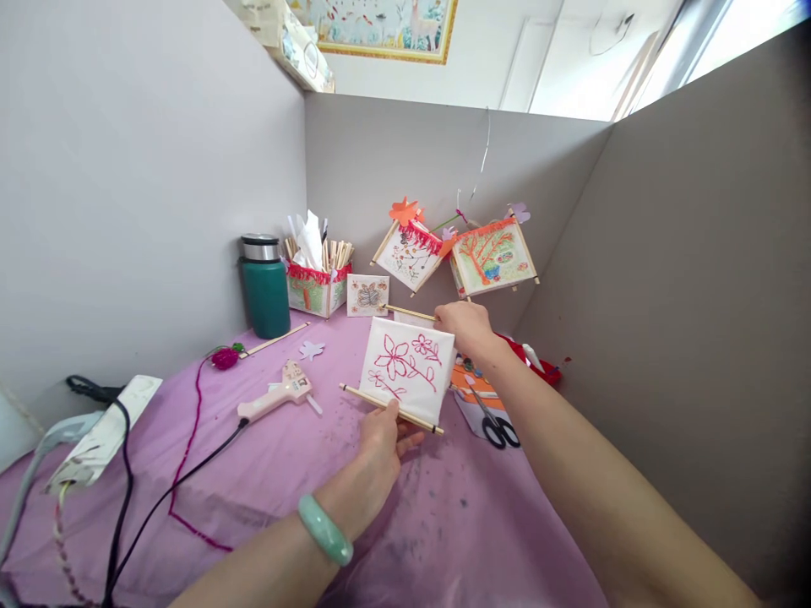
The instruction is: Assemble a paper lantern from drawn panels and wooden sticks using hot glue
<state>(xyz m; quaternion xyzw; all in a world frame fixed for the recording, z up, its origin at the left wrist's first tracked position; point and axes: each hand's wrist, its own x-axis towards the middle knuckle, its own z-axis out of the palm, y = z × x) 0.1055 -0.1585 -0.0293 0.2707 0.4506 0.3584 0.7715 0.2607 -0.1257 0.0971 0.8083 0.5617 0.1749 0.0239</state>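
A white panel (405, 365) stitched with pink-red flowers is tilted up in front of me. Along its lower edge runs a thin wooden stick (421, 417) with dark marks near the ends. My left hand (383, 439), below a pale green bangle (325, 530), grips that edge, thumb on the stick and fingers underneath. Behind the panel's top, my right hand (465, 328) is closed around the end of another wooden stick (409, 312); its fingertips are mostly hidden. Black-handled scissors (496, 426) lie to the right, beside the panel.
A glue gun (279, 397), purple-red yarn (226, 358), a power strip (107, 431) and cords lie left on the purple cloth. A green bottle (266, 291) and a decorated stick box (317, 291) stand behind. Decorated panels (494, 257) hang from a wire. Grey partitions (158, 169) surround the table.
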